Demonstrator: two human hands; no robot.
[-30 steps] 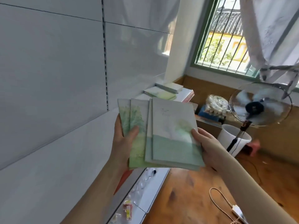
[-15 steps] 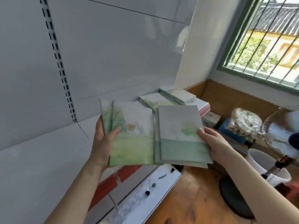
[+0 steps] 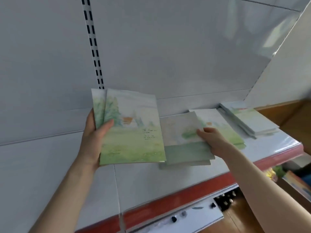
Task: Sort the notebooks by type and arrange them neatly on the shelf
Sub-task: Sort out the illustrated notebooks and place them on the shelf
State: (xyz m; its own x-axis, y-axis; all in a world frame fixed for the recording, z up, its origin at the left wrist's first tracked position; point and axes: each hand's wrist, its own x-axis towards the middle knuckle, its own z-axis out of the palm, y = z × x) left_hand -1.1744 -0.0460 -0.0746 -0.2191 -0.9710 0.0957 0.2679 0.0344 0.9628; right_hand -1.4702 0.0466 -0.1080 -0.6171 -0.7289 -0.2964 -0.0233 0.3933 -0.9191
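On the red-edged white shelf (image 3: 151, 179) notebooks (image 3: 250, 120) lie stacked.

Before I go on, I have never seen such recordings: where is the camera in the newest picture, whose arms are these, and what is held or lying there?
There is no machine here: a person works with bare hands. The camera sits on the person's head and looks forward and down, so both arms reach in from below. The left hand grips two meadow notebooks. The right hand pinches the grey notebooks low over the white shelf; whether they touch it I cannot tell. On the shelf, further right, lie a flat notebook and a stack of more.
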